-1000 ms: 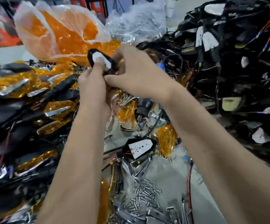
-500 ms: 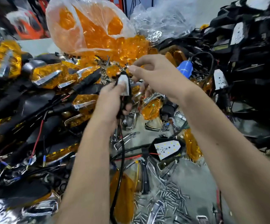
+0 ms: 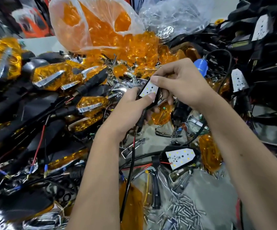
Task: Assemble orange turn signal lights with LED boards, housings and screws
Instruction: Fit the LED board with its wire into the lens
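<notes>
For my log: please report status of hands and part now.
Both hands pinch one housing with LED board. No lens on it. Nothing blocking.

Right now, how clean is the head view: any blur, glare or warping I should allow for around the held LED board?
Head view: the LED board between the left hand and right hand is fairly sharp; edges and the lower-left corner smear with motion blur; wide-angle bending shows at the margins; the plastic bag and chrome trims carry bright glare; lighting is otherwise even, with soft shadows.
</notes>
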